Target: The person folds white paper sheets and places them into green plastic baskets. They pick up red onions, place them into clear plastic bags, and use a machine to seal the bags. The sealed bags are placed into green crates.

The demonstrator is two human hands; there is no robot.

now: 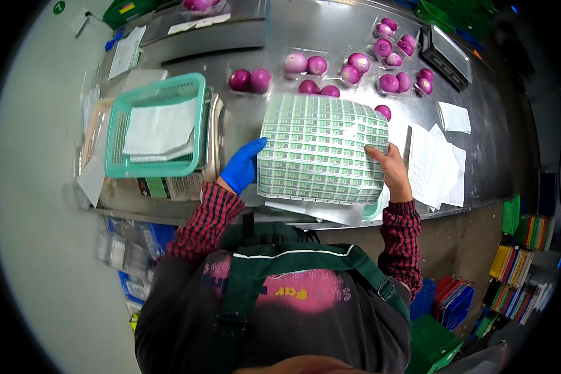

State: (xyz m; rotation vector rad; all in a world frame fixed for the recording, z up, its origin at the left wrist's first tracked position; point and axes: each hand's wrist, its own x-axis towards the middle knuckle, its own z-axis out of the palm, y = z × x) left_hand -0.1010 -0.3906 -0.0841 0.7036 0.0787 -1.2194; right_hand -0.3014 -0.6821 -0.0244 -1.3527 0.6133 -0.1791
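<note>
A large sheet of small green-and-white printed labels (322,149) is held up before me, slightly bowed. My left hand (243,163), in a blue glove, grips its left edge with the thumb in front. At the right edge my bare right hand (390,168) pinches it, thumb on the printed face. Below its lower edge a white paper sheet (318,211) and the corner of a green tray (373,210) show. Just beyond the sheet lie red onions (315,88) in clear plastic punnets, partly hidden by it.
To the left, a mint-green plastic basket (155,170) holds white papers (159,126). More punnets of onions (395,83) stand at the back right, near a digital scale (446,56). Loose papers (432,168) lie right on the steel table (491,154). A metal box (210,39) stands back left.
</note>
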